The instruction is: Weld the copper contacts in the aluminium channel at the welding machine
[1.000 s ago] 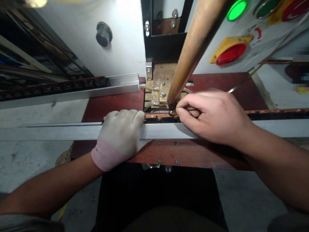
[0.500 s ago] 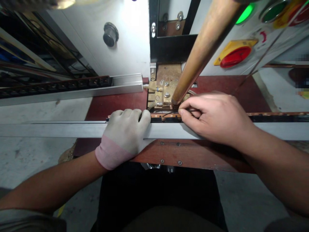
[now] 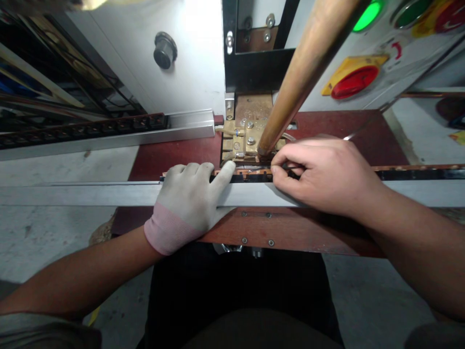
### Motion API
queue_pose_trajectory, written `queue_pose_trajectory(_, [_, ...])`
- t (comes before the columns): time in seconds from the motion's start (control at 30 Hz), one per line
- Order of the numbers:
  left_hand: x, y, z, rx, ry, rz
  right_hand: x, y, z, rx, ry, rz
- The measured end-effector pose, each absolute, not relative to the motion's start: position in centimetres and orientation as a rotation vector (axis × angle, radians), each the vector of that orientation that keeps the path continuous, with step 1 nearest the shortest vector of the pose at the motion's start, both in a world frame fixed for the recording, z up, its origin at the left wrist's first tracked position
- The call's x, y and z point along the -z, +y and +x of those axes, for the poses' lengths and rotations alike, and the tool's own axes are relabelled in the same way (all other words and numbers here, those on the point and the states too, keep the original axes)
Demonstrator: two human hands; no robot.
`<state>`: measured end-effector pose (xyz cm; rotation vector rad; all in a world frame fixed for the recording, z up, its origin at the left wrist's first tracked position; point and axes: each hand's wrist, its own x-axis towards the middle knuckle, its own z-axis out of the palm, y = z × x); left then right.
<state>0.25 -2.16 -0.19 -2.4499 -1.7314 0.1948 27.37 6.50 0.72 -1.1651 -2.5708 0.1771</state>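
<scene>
My left hand (image 3: 192, 201), in a white glove with a pink cuff, lies over a long aluminium channel (image 3: 259, 195) and grips its far side, thumb spread to the right. Bare, my right hand (image 3: 323, 177) pinches a thin dark wire (image 3: 259, 168) between thumb and fingertips. The wire's left end lies by the copper-coloured strip (image 3: 407, 168) set in black holders along the channel. Just beyond stands a brass block (image 3: 256, 127) with bolts and hoses. A thick copper-coloured rod (image 3: 301, 82) slants down to it, its tip close above my right fingertips.
Behind the block rises a white machine cabinet (image 3: 196, 63) with a black knob (image 3: 164, 51). A red rotary switch (image 3: 354, 82) and a lit green lamp (image 3: 367, 17) are at right. Another channel (image 3: 191, 127) with a black strip lies at far left. The red-brown bench (image 3: 290, 228) supports the work.
My left thumb has swung away from the fingers, up and to the right. My right hand has shifted very slightly right, still pinching the wire. The view has tilted a little.
</scene>
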Motion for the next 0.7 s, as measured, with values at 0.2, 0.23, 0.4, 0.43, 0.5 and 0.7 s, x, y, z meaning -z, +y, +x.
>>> queue_pose_trajectory(0.2, [0.1, -2.2, 0.6, -0.158, -1.669, -2.523, -0.5, 6.6, 27.2, -0.172, -2.561, -1.144])
queue_pose_trajectory(0.23, [0.1, -2.1, 0.6, -0.142, -1.661, -2.536, -0.4, 6.7, 27.2, -0.168, -2.560, -1.140])
queue_pose_trajectory(0.4, [-0.2, -1.7, 0.8, -0.167, -1.670, -2.564, -0.1, 6.9, 27.2, -0.148, -2.542, -1.141])
queue_pose_trajectory(0.43, [-0.3, -1.6, 0.9, -0.197, -1.686, -2.561, 0.0, 6.9, 27.2, -0.149, -2.545, -1.144])
queue_pose_trajectory(0.5, [-0.5, -1.6, 1.1, -0.232, -1.709, -2.555, 0.0, 6.8, 27.2, -0.149, -2.551, -1.141])
queue_pose_trajectory(0.7, [-0.4, -1.9, 1.3, -0.200, -1.720, -2.526, -0.1, 6.6, 27.2, -0.193, -2.566, -1.118])
